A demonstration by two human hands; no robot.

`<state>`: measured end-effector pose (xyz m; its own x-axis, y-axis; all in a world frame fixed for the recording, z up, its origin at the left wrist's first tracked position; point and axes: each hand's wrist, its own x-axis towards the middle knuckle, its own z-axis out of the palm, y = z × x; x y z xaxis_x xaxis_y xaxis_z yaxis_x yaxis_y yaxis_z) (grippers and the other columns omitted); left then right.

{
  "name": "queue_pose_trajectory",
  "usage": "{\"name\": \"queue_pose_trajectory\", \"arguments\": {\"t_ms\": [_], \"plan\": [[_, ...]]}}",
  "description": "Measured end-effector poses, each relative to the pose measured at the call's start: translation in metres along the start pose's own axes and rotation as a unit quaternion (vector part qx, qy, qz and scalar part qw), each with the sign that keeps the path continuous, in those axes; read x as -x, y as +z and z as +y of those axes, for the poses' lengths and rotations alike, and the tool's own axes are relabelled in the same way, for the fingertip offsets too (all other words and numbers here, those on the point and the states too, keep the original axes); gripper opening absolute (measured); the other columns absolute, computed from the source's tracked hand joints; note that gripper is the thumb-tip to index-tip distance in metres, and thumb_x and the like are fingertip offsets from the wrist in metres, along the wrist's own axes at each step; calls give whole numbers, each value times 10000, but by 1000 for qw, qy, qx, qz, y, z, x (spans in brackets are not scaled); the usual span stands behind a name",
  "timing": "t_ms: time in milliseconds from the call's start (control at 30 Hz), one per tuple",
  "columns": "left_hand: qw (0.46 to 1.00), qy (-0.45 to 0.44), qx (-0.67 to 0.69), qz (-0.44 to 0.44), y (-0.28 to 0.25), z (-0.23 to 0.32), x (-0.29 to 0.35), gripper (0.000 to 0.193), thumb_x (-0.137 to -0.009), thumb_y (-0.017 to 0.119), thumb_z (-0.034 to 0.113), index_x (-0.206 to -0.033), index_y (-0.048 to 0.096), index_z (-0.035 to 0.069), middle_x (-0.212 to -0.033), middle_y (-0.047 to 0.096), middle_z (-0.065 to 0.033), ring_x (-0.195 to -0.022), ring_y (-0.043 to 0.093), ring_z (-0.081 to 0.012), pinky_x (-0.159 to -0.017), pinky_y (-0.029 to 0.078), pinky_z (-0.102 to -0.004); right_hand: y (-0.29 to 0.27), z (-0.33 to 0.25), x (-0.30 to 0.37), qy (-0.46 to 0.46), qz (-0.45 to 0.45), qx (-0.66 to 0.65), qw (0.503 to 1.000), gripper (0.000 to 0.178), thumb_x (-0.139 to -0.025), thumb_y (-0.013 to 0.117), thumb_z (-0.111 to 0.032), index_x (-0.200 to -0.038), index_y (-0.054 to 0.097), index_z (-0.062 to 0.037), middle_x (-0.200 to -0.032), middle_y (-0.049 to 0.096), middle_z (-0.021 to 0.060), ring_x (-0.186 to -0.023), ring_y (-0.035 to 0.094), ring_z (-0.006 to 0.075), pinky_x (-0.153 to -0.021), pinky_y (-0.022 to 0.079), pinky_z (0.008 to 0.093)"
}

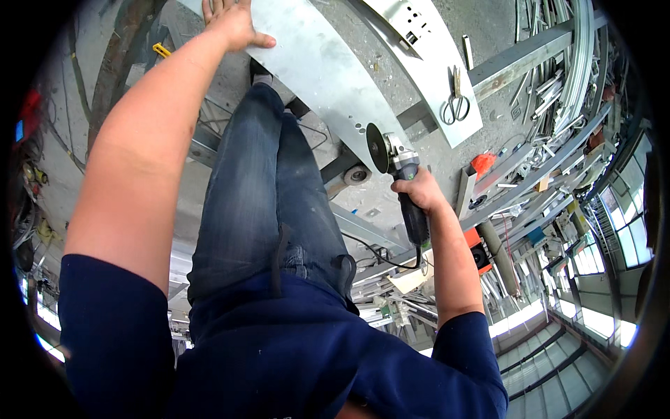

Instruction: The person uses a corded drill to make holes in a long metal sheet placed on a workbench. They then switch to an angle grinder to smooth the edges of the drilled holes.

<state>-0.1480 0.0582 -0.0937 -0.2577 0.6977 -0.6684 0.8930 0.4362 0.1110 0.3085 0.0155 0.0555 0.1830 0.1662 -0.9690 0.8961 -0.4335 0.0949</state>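
My right hand (419,190) is wrapped round the dark body of an angle grinder (407,167). Its black disc (377,148) stands close to the near right end of a curved grey metal sheet (314,66); whether it touches, I cannot tell. A few small round holes show in the sheet by the disc. Far to the left, my left hand (234,26) lies on the same sheet with thumb stretched out and fingers spread, partly cut off by the frame's upper edge. From the grinder's rear a black cord (391,262) loops off to the left.
A second curved panel (426,59) with cut-outs lies beyond, with scissors (456,105) on it. Steel beams (520,59) run beneath. A round metal piece (357,174) sits by my knee. Metal offcuts (551,98) and an orange bag (482,163) are at the right.
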Motion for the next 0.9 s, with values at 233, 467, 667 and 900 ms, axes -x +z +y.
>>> {"name": "queue_pose_trajectory", "arguments": {"t_ms": [233,467,667,900], "plan": [[1000,10,2,7,-8,1,4,1544,-538,911,579,-1596,-94,72,-1627,-166,-286,-1510,-150,-452,-1225,-14,-556,2,-8,-15,-23,17,63,998,570,-623,818,-269,-1035,636,82,-872,698,181,-795,689,265,-760,546,368],[1000,19,4,22,-7,-3,5,1533,-549,907,578,-1594,-89,61,-1624,-153,-298,-1512,-146,-449,-1228,-18,-537,3,-2,-31,-48,22,110,993,557,-622,812,-261,-1029,635,75,-876,701,187,-806,693,278,-767,546,364],[999,25,4,45,2,-6,5,1542,-539,910,578,-1596,-95,77,-1623,-151,-302,-1511,-140,-455,-1226,-16,-542,3,-3,-28,-80,29,115,990,458,-649,807,-212,-998,656,44,-822,671,102,-725,638,198,-722,528,336],[998,29,5,53,6,-9,2,1551,-529,911,578,-1596,-100,85,-1622,-153,-304,-1508,-144,-462,-1222,-18,-550,-1,-4,-31,-78,33,141,986,445,-653,802,-218,-992,664,36,-815,675,98,-726,642,201,-729,529,341]]}}
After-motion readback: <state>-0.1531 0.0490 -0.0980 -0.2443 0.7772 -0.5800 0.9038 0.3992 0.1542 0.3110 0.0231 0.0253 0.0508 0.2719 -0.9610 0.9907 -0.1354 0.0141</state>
